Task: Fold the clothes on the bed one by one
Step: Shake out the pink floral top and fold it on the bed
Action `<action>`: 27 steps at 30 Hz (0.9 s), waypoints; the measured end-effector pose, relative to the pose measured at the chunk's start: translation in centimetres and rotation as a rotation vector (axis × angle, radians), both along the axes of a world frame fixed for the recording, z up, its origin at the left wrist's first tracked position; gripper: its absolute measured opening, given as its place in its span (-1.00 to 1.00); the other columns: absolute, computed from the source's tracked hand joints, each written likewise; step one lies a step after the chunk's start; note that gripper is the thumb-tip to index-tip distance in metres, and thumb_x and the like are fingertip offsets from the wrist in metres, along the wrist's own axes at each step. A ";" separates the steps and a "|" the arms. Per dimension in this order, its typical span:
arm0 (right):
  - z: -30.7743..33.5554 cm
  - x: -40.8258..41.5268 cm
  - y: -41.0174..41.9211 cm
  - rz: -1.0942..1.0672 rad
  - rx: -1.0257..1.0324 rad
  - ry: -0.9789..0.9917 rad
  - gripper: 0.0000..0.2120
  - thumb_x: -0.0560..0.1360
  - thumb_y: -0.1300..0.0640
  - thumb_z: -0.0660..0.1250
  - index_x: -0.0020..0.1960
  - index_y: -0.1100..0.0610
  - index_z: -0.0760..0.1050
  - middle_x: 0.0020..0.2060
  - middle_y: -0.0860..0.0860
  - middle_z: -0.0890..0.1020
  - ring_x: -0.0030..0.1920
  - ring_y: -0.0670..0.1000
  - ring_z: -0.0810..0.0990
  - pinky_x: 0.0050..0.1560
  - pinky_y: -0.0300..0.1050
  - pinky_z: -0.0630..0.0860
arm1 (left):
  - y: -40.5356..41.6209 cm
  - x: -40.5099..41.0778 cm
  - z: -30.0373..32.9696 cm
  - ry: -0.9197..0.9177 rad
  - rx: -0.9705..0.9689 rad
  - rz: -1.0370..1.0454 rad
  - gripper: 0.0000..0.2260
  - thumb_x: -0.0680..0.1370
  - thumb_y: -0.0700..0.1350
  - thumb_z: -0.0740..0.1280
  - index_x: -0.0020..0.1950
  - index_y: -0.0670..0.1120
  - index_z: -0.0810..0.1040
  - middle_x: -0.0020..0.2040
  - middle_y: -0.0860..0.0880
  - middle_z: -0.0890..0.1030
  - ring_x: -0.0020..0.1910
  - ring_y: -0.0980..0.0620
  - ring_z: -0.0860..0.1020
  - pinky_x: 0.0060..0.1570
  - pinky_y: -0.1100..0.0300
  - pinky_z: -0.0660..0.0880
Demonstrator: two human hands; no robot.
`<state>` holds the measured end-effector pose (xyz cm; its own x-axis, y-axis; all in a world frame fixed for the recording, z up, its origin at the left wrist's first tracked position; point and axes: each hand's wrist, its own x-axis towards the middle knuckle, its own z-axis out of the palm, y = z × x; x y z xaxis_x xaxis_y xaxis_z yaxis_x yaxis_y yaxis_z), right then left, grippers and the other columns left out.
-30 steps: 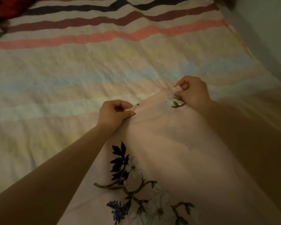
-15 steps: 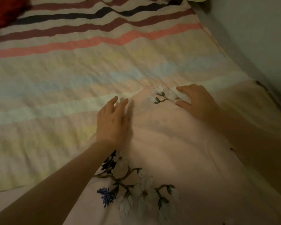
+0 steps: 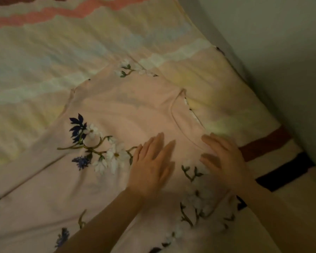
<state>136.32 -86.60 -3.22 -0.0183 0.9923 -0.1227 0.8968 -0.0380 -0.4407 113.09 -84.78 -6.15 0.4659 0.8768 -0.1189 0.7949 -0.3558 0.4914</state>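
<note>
Pink floral garment (image 3: 128, 110) lies spread flat on the striped bedsheet (image 3: 44, 57), its neckline (image 3: 182, 121) toward the wall (image 3: 272, 52). Both hands lie palm-down with straight fingers on the cloth: the left hand (image 3: 151, 167) near the printed flowers, the right hand (image 3: 224, 157) just beside the neckline's lower curve. Neither pinches anything. The step looks like smoothing before the first fold. It would go best with flat strokes outward from the middle, pushing wrinkles to the edges and squaring the sleeves without dragging the fabric.
</note>
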 end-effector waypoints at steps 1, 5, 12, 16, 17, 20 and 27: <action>0.2 0.6 -1.6 -0.043 -0.025 0.016 -0.49 0.43 -0.03 0.34 0.34 0.11 0.43 0.30 0.09 0.45 0.30 0.06 0.30 0.22 0.04 0.35 | -1.5 0.5 0.0 -0.003 -0.012 -0.004 -0.53 0.62 0.17 0.07 0.53 0.16 0.12 0.56 -0.01 0.11 0.52 -0.03 0.09 0.45 0.03 -0.01; 0.6 1.9 -6.8 -0.233 -0.088 0.126 -0.49 0.46 0.00 0.36 0.37 0.08 0.38 0.36 0.05 0.36 0.36 0.08 0.27 0.29 0.00 0.33 | -7.2 2.0 -0.1 0.042 -0.073 -0.022 -0.51 0.58 0.21 0.05 0.49 0.10 0.24 0.52 -0.05 0.22 0.47 -0.07 0.22 0.40 -0.07 0.18; 0.7 1.7 -12.7 -0.598 -0.196 0.337 -0.33 0.37 0.10 0.49 0.40 0.05 0.28 0.22 0.00 0.36 0.16 -0.03 0.41 0.03 -0.24 0.36 | -13.2 4.1 0.3 0.042 -0.129 0.028 -0.51 0.50 0.24 0.14 0.40 0.12 0.35 0.44 -0.07 0.37 0.38 -0.10 0.35 0.30 -0.11 0.29; 0.6 0.5 -14.8 -0.681 -0.298 0.556 -0.53 0.37 0.17 0.50 0.20 -0.02 0.40 -0.05 -0.10 0.59 -0.08 -0.08 0.57 -0.24 -0.45 0.44 | -15.2 4.3 0.2 -0.029 -0.093 0.060 -0.55 0.47 0.20 0.21 0.33 0.09 0.40 0.37 -0.08 0.42 0.25 -0.07 0.39 0.20 -0.08 0.42; 0.5 0.3 -15.1 -0.672 -0.279 0.558 -0.69 0.38 0.19 0.48 0.06 0.02 0.48 -0.13 -0.08 0.62 -0.13 -0.06 0.58 -0.27 -0.46 0.44 | -15.5 4.3 0.2 -0.051 -0.082 0.075 -0.56 0.47 0.19 0.23 0.31 0.08 0.43 0.35 -0.07 0.43 0.21 -0.07 0.42 0.18 -0.05 0.43; 0.8 -0.3 -15.6 -0.670 -0.249 0.596 -0.90 0.45 0.14 0.41 -0.18 0.12 0.51 -0.28 0.02 0.62 -0.26 -0.01 0.57 -0.33 -0.36 0.45 | -16.3 3.9 0.4 -0.121 -0.024 0.135 -0.62 0.47 0.14 0.32 0.23 0.03 0.53 0.25 -0.03 0.48 0.13 -0.04 0.47 0.09 0.05 0.42; 1.6 -0.5 -17.9 -0.817 -0.218 0.772 -0.87 0.46 0.17 0.39 -0.10 0.24 0.51 -0.16 0.25 0.61 -0.15 0.21 0.60 -0.14 0.14 0.57 | -19.4 2.2 0.5 -0.079 0.038 0.199 -0.74 0.44 0.12 0.27 -0.07 0.02 0.66 -0.20 0.06 0.55 -0.30 0.00 0.47 -0.33 0.14 0.39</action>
